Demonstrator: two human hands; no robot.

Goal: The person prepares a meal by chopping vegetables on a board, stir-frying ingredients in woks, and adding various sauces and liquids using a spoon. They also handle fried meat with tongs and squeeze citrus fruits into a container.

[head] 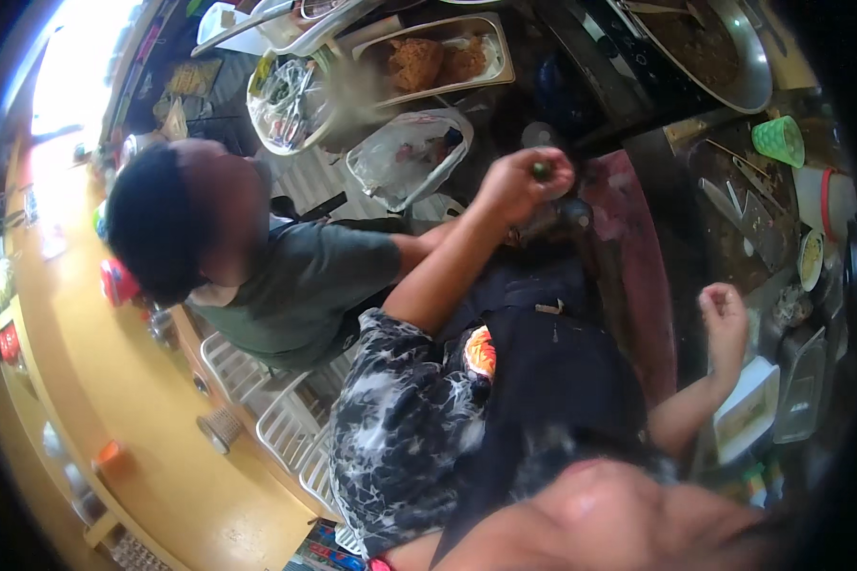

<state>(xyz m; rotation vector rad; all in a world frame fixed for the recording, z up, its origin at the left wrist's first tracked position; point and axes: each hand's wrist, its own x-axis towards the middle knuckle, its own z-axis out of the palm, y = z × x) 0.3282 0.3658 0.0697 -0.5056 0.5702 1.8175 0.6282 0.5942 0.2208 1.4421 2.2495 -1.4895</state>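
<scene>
My left hand [532,176] is raised in front of me, its fingers curled around a small round green item [541,171], perhaps a small lime. Beneath it the area is dark and blurred, near the end of a red-and-pink board or mat [628,214]. To the right, my right hand [725,314] hovers by the dark counter with its fingers loosely curled. Nothing shows in it, though its palm is partly hidden. A cleaver-like blade [764,218] and other utensils lie beyond it. A white rectangular tub [748,410] sits beside my right forearm.
A co-worker in a dark cap [146,221] is close on my left. Ahead are a bag-lined bin [407,160], a bag-lined bucket [321,139] and a tray [503,50] with brown food. A large pan [753,71] and a green cup [778,140] stand at right.
</scene>
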